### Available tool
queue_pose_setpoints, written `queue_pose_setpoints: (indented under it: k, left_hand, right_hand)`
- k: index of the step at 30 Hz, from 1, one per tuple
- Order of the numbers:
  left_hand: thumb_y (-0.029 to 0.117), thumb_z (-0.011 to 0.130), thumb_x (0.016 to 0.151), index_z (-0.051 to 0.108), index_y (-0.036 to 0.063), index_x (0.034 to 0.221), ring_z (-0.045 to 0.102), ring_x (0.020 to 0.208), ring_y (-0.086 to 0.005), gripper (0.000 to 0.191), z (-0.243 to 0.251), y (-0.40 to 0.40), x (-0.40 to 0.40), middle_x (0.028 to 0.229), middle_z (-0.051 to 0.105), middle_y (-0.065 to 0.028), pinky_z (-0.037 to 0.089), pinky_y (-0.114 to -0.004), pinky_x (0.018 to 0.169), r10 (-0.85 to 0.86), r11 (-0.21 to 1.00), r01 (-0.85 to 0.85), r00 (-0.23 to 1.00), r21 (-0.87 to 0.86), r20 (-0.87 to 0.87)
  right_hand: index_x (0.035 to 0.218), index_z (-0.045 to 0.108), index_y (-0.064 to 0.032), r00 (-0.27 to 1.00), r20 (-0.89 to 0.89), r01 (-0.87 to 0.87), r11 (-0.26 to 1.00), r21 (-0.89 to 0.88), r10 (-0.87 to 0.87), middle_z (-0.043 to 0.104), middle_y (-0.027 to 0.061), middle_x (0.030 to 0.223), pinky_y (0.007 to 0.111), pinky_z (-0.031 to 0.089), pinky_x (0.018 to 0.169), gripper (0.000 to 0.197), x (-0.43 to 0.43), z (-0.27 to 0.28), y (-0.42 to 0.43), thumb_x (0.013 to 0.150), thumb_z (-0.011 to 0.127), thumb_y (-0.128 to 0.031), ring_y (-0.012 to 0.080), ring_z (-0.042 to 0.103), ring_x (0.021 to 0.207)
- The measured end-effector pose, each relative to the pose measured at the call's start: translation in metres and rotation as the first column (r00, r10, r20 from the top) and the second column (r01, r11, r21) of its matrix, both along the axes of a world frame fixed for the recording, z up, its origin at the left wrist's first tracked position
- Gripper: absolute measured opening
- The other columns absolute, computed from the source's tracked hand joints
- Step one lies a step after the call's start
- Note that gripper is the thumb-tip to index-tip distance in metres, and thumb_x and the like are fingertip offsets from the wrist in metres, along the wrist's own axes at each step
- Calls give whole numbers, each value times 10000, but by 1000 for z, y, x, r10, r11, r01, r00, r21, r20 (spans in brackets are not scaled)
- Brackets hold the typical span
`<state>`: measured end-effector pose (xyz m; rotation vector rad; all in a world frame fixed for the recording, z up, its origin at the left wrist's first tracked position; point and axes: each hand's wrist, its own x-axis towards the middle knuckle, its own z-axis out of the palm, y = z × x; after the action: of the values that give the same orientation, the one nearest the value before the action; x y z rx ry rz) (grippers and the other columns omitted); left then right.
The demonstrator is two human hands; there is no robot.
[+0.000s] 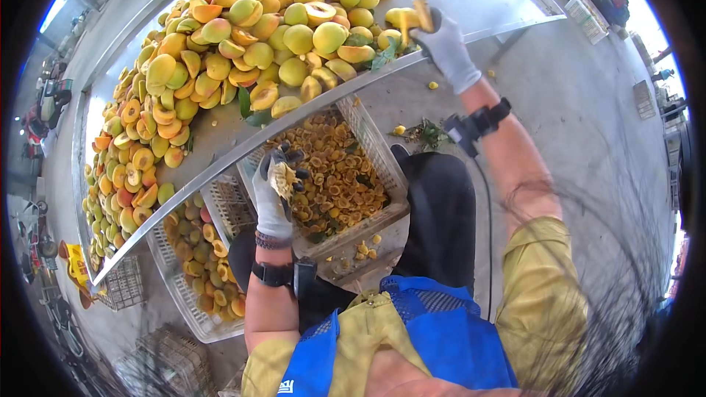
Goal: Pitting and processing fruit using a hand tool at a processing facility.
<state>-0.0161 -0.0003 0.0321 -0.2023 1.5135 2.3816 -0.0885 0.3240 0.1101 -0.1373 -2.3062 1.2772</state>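
Note:
My left hand [274, 193], in a grey-white glove with dark fingertips, holds a pale yellow, rough-textured piece [283, 179] above a plastic crate [375, 143]. That crate is filled with brown-yellow peach pits and scraps [336, 171]. My right hand [448, 52], gloved the same way, reaches to the metal table's near edge. It grips a narrow yellow-tan object [423, 15]; blur hides whether this is a tool or fruit. Beside it lies the right end of a large heap of peaches [298, 38], many halved, on the metal table [220, 146].
A second crate [204, 333] with peach halves stands under the table, at my left. Leaves [430, 133] and fruit bits litter the concrete floor by my knee [441, 193]. A cable [488, 220] hangs from my right wrist device. Farther right, a person [616, 3] is near crates.

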Motion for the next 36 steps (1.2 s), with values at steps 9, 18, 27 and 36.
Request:
queue_pose_setpoints:
  k: [9,18,27,36]
  left_hand:
    - [192,494,809,454,-17,1056,559,563,-149,326,7,19,24,863,560,-129,422,-200,437,-24,965,-1,995,-262,-93]
    - [104,476,797,454,-21,1053,539,569,-126,286,21,16,31,849,557,-105,430,-200,471,-15,977,14,1000,-212,-4]
    - [167,448,811,403,21,1130,560,736,-210,354,6,20,21,998,507,-136,454,-248,536,-66,985,60,997,165,30]
    - [268,427,844,435,26,1090,533,827,-118,345,15,33,9,971,518,-50,485,-243,633,-122,968,176,953,176,-279]
  right_hand:
    - [961,511,-33,771,405,-117,515,849,-491,569,181,849,371,433,699,284,-67,-19,108,731,498,-199,316,545,821]
    - [905,523,4,891,406,-204,621,757,-203,579,171,827,367,440,695,370,-112,-25,39,652,579,-260,311,557,780]
    - [834,522,-4,777,269,-422,787,-450,570,475,3,590,198,342,381,256,-2,36,-24,722,533,-234,60,439,453]
    - [977,511,-16,593,296,-570,651,-502,749,513,28,639,208,371,413,358,63,-18,-131,679,639,-165,101,465,451]
